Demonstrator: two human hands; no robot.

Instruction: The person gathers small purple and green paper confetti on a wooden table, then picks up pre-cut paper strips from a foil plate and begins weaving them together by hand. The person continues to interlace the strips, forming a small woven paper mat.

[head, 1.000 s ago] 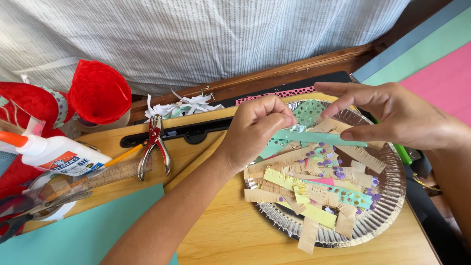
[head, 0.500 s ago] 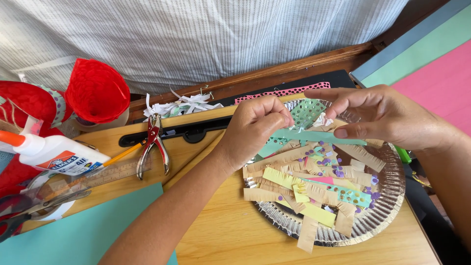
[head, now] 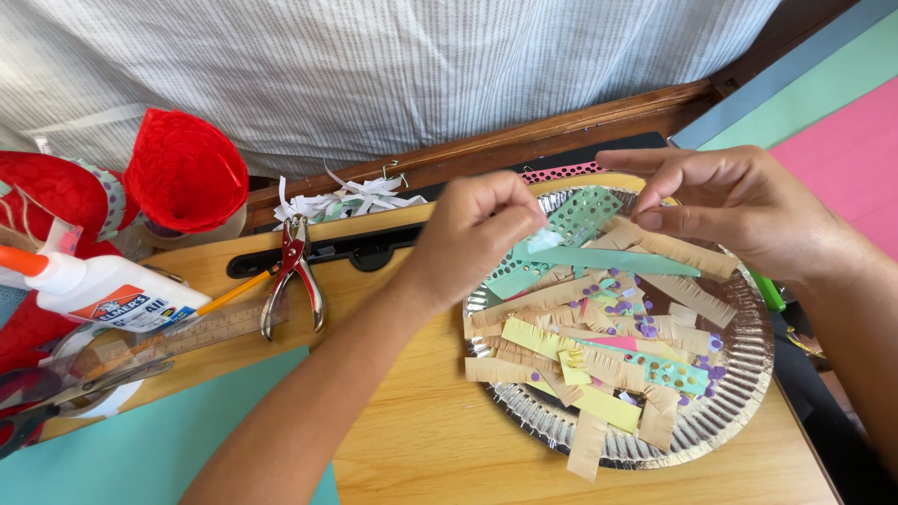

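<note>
A wooden desk [head: 421,440] carries a silver foil plate [head: 739,374] heaped with fringed paper strips [head: 561,351] in tan, yellow, green and pink, with a glue bottle [head: 108,295], a ruler [head: 187,341] and red-handled hole-punch pliers [head: 295,271] well off to its left. Over the plate's far side the left hand [head: 472,234] pinches, fingertips closed, one end of a teal paper strip [head: 608,259] that lies across the heap. The right hand [head: 734,206] hovers just above the strip's other end, thumb and forefinger loosely bent and slightly apart, gripping nothing I can make out.
</note>
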